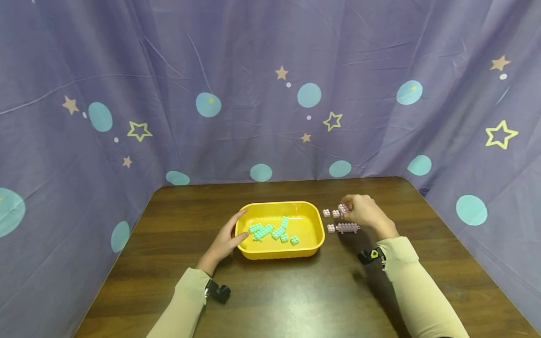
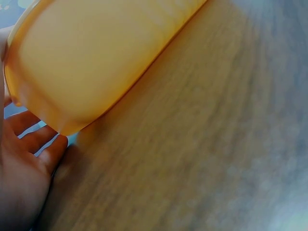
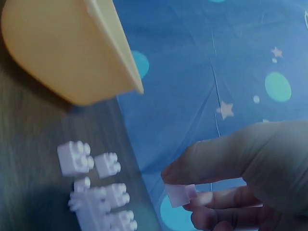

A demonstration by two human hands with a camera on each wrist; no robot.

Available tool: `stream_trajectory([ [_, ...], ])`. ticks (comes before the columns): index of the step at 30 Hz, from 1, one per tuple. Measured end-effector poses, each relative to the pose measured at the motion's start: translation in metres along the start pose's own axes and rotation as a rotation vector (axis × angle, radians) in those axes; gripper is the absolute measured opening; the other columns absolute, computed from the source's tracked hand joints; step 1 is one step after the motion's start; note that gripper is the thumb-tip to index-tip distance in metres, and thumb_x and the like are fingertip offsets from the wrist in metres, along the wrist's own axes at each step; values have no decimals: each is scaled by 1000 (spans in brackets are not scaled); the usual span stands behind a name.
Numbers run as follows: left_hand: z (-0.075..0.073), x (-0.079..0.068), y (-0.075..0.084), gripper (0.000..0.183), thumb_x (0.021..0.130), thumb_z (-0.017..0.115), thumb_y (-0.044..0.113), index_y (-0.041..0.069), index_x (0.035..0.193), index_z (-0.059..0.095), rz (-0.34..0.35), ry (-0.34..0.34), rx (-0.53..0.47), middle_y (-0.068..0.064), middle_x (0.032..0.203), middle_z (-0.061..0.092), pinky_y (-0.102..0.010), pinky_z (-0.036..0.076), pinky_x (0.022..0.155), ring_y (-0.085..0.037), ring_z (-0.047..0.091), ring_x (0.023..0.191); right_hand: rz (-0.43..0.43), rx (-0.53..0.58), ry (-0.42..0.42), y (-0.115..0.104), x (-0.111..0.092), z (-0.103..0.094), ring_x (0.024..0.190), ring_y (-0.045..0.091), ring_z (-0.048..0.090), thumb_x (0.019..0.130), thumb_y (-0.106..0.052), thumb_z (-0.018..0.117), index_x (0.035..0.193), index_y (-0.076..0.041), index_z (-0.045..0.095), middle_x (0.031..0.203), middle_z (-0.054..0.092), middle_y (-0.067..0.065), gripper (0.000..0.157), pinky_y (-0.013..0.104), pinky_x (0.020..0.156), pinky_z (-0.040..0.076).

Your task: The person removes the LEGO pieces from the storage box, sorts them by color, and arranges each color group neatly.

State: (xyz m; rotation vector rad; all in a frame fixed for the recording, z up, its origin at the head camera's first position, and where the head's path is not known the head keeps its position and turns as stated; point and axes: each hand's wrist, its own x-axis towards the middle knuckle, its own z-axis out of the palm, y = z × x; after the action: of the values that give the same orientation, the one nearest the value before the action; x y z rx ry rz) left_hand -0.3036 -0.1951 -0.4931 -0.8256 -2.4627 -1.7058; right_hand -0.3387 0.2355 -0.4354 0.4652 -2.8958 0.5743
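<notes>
Backdrop: purple fabric curtain (image 1: 253,56) printed with stars and blue spots; brown wood-grain worktop (image 1: 270,300) in front.
Tray: yellow plastic, rounded rectangle (image 1: 276,254); long axis left to right; mint-green studded bricks (image 1: 278,233) inside. Left hand (image 1: 224,240): fingers spread, against the tray's left end.
Held brick: pale pink, studded plastic (image 3: 177,195); right of the tray, pinched between thumb and fingertips of the right hand (image 1: 365,211). Studs upward; long axis unclear behind fingers.
Risk, as judged: shallow fingertip pinch; slipping could scatter the loose pink bricks (image 1: 326,213) nearby.
</notes>
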Motion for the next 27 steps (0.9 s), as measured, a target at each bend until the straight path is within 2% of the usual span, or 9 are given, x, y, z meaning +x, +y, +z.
stream_trajectory([
  [9,0,0,1,67,92,62,4,-4,149,30,1,-3,-9,-27,155,27,-62,31,108,-48,28,140,78,-12,0,22,-16,0,69,21,57,75,-15,71,108,-3,69,79,62,7,35,37,60,45],
  [16,0,0,2,66,92,62,3,-5,149,30,-2,-1,-4,-28,155,28,-62,32,107,-48,30,139,116,-30,-29,39,-25,2,72,24,59,75,-14,73,109,-2,68,79,64,6,36,42,62,47],
  [27,0,0,5,66,91,63,4,-2,149,32,-27,18,30,-24,155,30,-58,22,115,-41,26,143,140,-31,-64,58,-33,12,73,23,61,71,-16,77,105,-3,68,79,65,3,37,43,63,48],
])
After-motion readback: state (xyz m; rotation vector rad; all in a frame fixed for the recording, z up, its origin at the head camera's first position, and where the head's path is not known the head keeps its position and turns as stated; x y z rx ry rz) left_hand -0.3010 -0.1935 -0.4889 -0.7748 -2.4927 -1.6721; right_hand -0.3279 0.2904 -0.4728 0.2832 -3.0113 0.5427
